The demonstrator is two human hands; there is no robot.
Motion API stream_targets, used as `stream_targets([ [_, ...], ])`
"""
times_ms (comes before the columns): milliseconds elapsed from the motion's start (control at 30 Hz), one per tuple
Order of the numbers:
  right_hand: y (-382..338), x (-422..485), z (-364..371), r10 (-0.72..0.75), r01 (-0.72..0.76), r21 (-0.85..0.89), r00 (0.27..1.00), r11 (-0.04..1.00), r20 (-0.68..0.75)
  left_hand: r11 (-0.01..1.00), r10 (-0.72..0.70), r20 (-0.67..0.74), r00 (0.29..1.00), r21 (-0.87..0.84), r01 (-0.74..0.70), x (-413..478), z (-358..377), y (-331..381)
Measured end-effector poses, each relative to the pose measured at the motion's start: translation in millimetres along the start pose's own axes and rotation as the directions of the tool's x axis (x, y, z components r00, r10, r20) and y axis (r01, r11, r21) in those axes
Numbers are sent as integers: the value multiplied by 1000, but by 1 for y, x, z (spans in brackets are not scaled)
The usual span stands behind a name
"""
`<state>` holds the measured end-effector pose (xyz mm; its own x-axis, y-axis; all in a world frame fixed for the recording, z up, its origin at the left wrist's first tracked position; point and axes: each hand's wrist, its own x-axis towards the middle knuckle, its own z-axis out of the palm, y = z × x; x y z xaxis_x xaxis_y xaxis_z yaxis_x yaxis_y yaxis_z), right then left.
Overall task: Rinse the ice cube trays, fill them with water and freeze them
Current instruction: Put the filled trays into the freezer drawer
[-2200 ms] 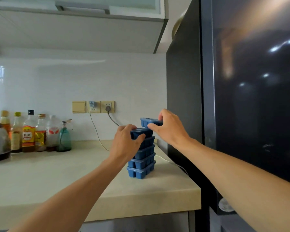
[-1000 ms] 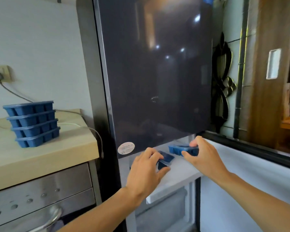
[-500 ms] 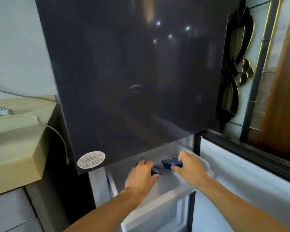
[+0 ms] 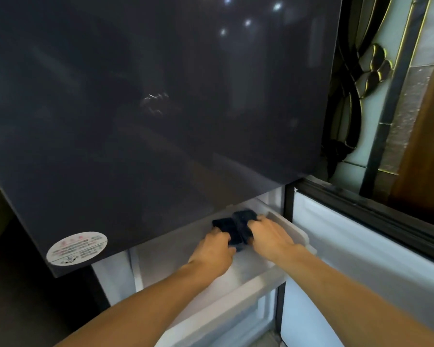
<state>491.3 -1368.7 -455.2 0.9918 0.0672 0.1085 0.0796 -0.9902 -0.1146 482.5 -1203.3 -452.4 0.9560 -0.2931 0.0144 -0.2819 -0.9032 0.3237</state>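
Note:
Two dark blue ice cube trays sit side by side inside the pulled-out white freezer drawer (image 4: 295,230), under the fridge's dark upper door (image 4: 161,108). My left hand (image 4: 214,254) grips the left tray (image 4: 222,224) from its near end. My right hand (image 4: 271,237) grips the right tray (image 4: 243,222) beside it. The trays look dark in the drawer's shadow, and whether they rest on the drawer floor is hidden.
The open freezer door (image 4: 361,259) with its white inner lining stands to the right of the drawer. A round sticker (image 4: 77,247) marks the upper door's lower left corner. Behind, at the right, is a decorated glass panel (image 4: 376,71) in a wooden frame.
Both hands carried one tray each from the counter stack to the freezer drawer. Over the last half second they pushed the trays deeper in and closer together.

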Motion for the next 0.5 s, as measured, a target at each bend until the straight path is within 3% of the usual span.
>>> stream_targets([
  [167,10,2,0,-14,15,100,1000,995,-13,997,0,87,996,71,-6,10,9,-2],
  [300,16,4,2,-27,18,167,998,986,55,997,-32,124,992,67,24,23,12,0],
  [500,14,4,1,-70,53,145,991,988,117,994,-48,153,987,102,33,29,10,-4],
])
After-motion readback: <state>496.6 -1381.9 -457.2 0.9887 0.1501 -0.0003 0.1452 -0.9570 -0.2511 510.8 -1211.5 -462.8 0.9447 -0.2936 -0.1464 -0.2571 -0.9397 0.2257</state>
